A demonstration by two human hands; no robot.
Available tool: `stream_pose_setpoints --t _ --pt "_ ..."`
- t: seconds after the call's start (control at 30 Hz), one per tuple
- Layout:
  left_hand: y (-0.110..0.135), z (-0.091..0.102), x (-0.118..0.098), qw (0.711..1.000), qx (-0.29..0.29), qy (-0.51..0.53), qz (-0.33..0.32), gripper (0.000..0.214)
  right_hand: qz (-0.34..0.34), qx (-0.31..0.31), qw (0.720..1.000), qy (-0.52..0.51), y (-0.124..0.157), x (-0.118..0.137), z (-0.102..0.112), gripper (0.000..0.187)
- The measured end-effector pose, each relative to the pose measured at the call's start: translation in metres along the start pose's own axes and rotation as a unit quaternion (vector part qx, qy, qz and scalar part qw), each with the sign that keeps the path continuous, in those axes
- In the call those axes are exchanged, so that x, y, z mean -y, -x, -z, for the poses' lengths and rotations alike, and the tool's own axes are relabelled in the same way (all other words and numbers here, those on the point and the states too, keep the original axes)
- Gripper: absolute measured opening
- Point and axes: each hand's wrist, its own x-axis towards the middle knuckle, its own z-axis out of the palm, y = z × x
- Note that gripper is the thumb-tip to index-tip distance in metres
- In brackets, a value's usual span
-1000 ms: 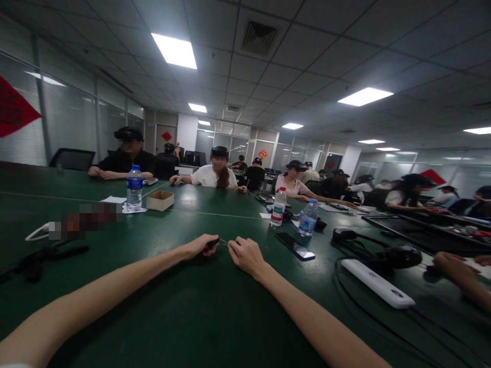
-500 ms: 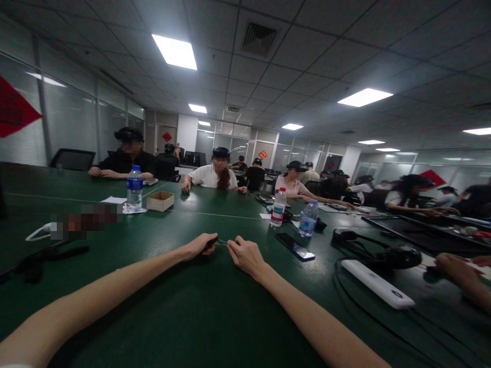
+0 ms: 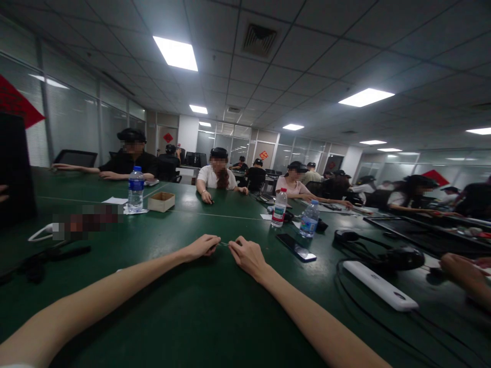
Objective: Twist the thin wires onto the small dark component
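Over the middle of the green table [image 3: 161,317], my left hand [image 3: 203,246] and my right hand [image 3: 247,257] face each other with a small gap between them. A thin, pale, shiny strip [image 3: 223,244] bridges that gap; it is too small to name. My right thumb and fingertips pinch its right end. The fingers of my left hand are curled closed at the other end, and what lies inside them is hidden. A dark phone [image 3: 296,247] rests on the table to the right of my right hand.
Left of centre are an open cardboard box [image 3: 161,202] and a water bottle [image 3: 135,191]. Two more bottles, a red-capped one [image 3: 279,208] and a blue-capped one [image 3: 309,221], stand beyond the phone. Right: headphones [image 3: 402,255], white power bank [image 3: 379,284], cables, another person's hand [image 3: 460,271].
My left hand has turned slightly, and the small dark object seen in it earlier is now hidden. The person across reaches farther forward. At far left, a person's arm has stretched out.
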Motion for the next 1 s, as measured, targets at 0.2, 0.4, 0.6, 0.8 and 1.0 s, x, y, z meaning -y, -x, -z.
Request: stream_pose_setpoints --t 0.2,0.4,0.6,0.8,1.0 --pt "-0.002 -0.001 0.001 1.000 -0.013 -0.026 -0.003 0.050 -0.011 0.023 1.000 0.011 0.000 0.003 0.003 0.039" --pt "-0.001 -0.002 -0.001 1.000 -0.020 0.005 0.010 0.051 0.004 0.048 0.999 0.013 -0.002 0.004 0.009 0.032" --pt "-0.004 0.000 0.001 0.995 -0.051 0.085 0.030 0.051 0.045 0.056 0.997 0.013 -0.006 0.004 0.011 0.046" --pt "-0.006 0.002 0.004 0.995 -0.055 0.077 0.019 0.048 0.021 0.073 0.997 -0.013 -0.003 0.001 0.004 0.051" --pt "-0.003 0.000 0.003 0.997 -0.068 -0.039 -0.010 0.047 0.000 0.059 0.997 -0.045 0.000 -0.003 -0.001 0.043"
